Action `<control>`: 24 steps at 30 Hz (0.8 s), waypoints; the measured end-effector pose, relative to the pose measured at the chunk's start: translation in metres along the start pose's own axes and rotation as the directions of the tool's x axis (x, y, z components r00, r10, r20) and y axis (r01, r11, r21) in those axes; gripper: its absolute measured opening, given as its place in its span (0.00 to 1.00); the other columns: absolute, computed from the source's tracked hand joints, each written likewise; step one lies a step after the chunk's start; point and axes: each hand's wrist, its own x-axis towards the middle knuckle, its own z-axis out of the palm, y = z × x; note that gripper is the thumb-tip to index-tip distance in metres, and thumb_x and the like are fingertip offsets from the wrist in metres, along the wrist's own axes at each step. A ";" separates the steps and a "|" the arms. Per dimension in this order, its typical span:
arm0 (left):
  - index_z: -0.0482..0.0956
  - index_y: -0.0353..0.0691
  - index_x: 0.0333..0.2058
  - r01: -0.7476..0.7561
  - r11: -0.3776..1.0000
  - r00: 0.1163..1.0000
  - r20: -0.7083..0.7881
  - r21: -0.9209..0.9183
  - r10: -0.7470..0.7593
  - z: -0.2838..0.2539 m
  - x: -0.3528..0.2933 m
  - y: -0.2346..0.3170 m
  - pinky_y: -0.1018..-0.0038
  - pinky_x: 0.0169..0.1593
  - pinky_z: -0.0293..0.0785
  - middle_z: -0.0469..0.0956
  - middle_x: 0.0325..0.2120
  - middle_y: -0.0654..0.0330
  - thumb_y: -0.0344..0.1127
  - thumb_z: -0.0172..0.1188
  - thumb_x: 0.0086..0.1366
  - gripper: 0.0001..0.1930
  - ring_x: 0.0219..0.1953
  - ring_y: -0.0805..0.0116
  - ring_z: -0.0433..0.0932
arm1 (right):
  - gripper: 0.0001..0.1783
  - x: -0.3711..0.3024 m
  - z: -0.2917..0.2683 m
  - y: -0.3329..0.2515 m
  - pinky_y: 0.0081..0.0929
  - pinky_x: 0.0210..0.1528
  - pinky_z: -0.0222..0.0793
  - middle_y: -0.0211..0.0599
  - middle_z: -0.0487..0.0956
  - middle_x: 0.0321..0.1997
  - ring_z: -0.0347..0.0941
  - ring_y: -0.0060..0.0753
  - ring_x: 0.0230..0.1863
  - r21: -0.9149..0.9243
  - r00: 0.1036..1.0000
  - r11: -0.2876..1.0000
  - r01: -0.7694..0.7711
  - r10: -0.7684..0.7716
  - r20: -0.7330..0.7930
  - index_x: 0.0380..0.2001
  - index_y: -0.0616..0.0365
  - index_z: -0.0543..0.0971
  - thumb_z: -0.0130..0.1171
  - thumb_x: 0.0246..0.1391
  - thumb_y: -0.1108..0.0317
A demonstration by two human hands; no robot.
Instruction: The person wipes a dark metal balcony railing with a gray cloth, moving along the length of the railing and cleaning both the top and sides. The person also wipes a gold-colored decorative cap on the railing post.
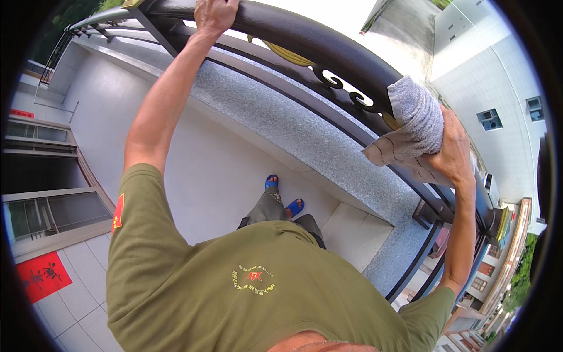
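A dark metal railing [328, 46] with gold-tinted scrollwork [281, 54] curves across the far side of a balcony. My left hand [216, 14] rests closed over its thick top rail, at the upper left. To the right, my right hand [453, 145] grips a bunched grey-white cloth [415, 120], which is draped against the top rail. One striped corner of the cloth hangs down over the lower bars. The fingers of my right hand are partly hidden behind the cloth.
Below the railing runs a speckled grey stone ledge [258, 105]. I stand in blue slippers [295, 206] on a pale floor [176, 170]. Sliding windows [56, 214] and a red paper [44, 276] are at the left. Beyond the railing are a white building [489, 88] and a paved lane [404, 29].
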 end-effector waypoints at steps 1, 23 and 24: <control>0.87 0.49 0.45 0.013 0.999 0.998 -0.067 -0.032 -0.015 0.003 -0.002 0.004 0.52 0.57 0.75 0.88 0.43 0.54 0.47 0.51 0.74 0.17 0.48 0.45 0.83 | 0.56 0.020 0.003 -0.017 0.45 0.65 0.75 0.52 0.79 0.56 0.78 0.56 0.60 0.008 1.000 1.000 0.011 -0.011 0.011 0.67 0.68 0.70 0.81 0.31 0.60; 0.81 0.34 0.58 0.908 0.108 0.363 0.631 -0.404 -0.686 0.001 -0.475 -0.177 0.71 0.46 0.83 0.87 0.41 0.54 0.28 0.58 0.72 0.17 0.40 0.69 0.86 | 0.67 0.408 0.090 -0.386 0.45 0.63 0.79 0.62 0.77 0.63 0.79 0.58 0.62 -0.025 0.983 0.983 0.184 -0.184 0.016 0.74 0.74 0.60 0.82 0.40 0.45; 0.83 0.35 0.55 0.963 0.226 0.267 0.592 -0.144 -0.760 0.000 -0.553 -0.195 0.69 0.43 0.84 0.88 0.38 0.53 0.31 0.62 0.67 0.18 0.38 0.69 0.87 | 0.66 0.432 0.095 -0.406 0.45 0.62 0.80 0.63 0.78 0.62 0.81 0.58 0.61 -0.042 0.984 0.983 0.178 -0.177 0.022 0.73 0.75 0.62 0.81 0.40 0.45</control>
